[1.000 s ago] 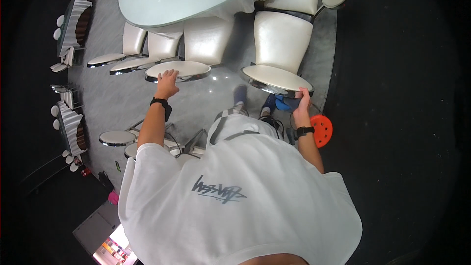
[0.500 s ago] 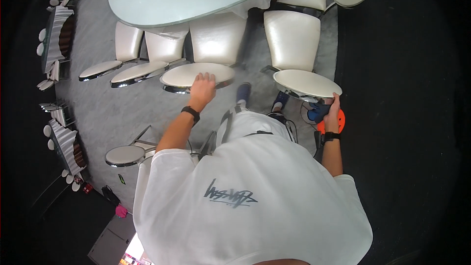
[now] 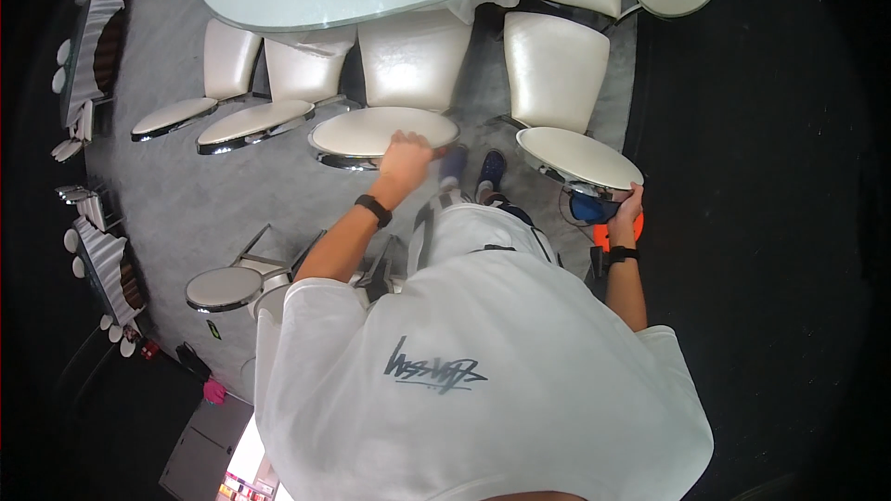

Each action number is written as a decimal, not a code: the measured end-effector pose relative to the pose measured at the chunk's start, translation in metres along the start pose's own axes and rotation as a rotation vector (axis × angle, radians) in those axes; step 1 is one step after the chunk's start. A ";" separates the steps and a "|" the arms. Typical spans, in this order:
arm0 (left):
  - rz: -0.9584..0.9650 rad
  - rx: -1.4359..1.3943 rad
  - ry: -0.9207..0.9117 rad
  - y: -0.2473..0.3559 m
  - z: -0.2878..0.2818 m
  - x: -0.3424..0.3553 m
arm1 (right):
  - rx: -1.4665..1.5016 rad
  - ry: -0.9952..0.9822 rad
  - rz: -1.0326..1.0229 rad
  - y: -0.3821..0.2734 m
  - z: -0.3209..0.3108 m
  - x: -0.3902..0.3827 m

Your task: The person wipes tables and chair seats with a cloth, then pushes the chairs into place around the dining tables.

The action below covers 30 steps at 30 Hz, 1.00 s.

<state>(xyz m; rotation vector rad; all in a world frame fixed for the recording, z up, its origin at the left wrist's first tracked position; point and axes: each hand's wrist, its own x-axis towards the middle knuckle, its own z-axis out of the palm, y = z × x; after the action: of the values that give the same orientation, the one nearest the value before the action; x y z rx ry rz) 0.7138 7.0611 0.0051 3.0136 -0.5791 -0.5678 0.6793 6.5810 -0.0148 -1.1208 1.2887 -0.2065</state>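
Moved left hand [image 3: 405,167] rightward along the oval back of left chair [image 3: 371,133]: spread over the middle one second ago, now bent onto the edge, right of middle. Slanted right chair [image 3: 575,156] more, outer end lower, now overlapping the dark floor [image 3: 742,223] in view. Brought right shoe [image 3: 493,166] out from behind it, nearer left shoe [image 3: 453,163]. Lost most of orange disc [image 3: 601,237] behind right hand [image 3: 628,211].

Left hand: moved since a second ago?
Yes, rightward: against the oval chair back under it, the left hand went from left of centre to right of centre, farther from the next chair on its left.
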 end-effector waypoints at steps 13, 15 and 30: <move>0.063 -0.066 -0.036 0.115 -0.028 0.044 | 0.061 0.072 -0.130 0.011 0.007 0.002; 0.044 -0.039 -0.041 0.128 -0.031 0.048 | 0.081 0.126 -0.145 0.014 0.010 0.002; -0.059 -0.152 -0.016 0.131 -0.027 0.044 | 0.232 -0.037 -0.221 0.032 0.002 0.006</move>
<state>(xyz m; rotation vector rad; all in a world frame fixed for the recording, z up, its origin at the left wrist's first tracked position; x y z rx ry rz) 0.7154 6.9223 0.0263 2.8933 -0.4269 -0.6101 0.6685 6.5936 -0.0434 -1.0599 1.0766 -0.4853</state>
